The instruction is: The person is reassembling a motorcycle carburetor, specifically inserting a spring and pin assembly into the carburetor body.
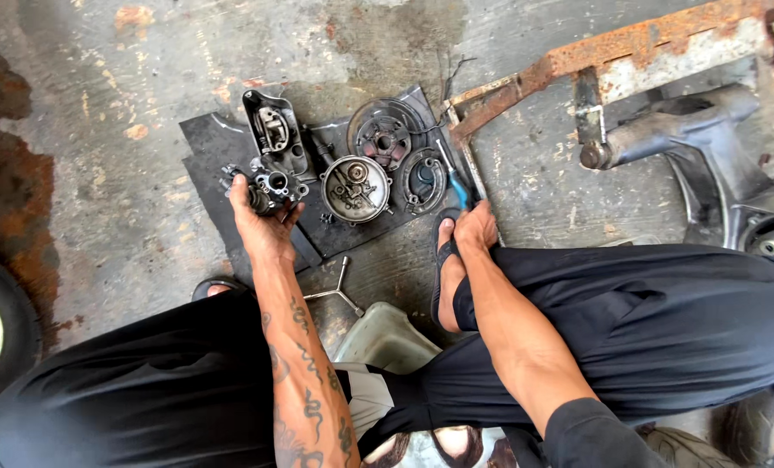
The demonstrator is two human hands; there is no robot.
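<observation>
The left hand (261, 221) is clenched around a small grimy metal carburettor-like assembly (270, 191), lifting it just clear of the black rubber mat (205, 143) spread on the concrete floor (101, 87); the mat keeps loose parts together. The right hand (476, 227) grasps a blue-handled tool (456, 184), its tip near the rusty steel frame (595, 56). On the mat lie a round silver housing (356, 189), a dark circular cover (385, 137) and a black rectangular casing (273, 130), set side by side. A silver three-armed wrench (337, 290) rests on the floor between the knees, within reach.
</observation>
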